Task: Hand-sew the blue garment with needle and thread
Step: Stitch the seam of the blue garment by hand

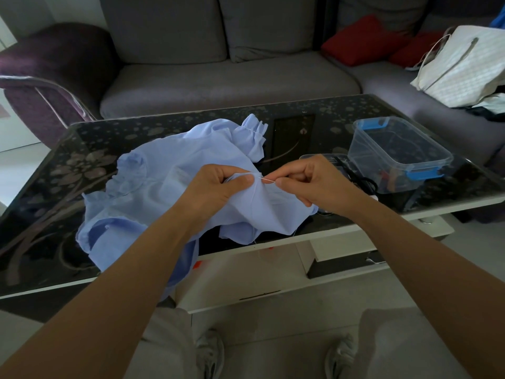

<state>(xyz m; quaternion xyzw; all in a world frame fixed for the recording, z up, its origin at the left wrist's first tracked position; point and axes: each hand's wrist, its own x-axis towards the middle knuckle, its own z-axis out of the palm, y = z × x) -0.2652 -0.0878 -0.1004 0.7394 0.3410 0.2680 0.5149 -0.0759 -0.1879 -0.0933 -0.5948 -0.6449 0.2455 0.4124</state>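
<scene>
Dark floral glass table [68, 170]: blue garment [164, 170] left-centre, clear plastic box [399, 151] right, black scissors [363, 181] beside box.

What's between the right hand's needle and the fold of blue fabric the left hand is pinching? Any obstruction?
Nothing visible. The right hand pinches the needle, whose tip already meets the fold of the blue garment held up by the left hand. The clear container and scissors lie off to the right, out of the path.

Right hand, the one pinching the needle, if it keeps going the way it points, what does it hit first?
Most likely the blue garment bunched in the left hand; the right hand aims its needle there, though depth is unclear.
</scene>
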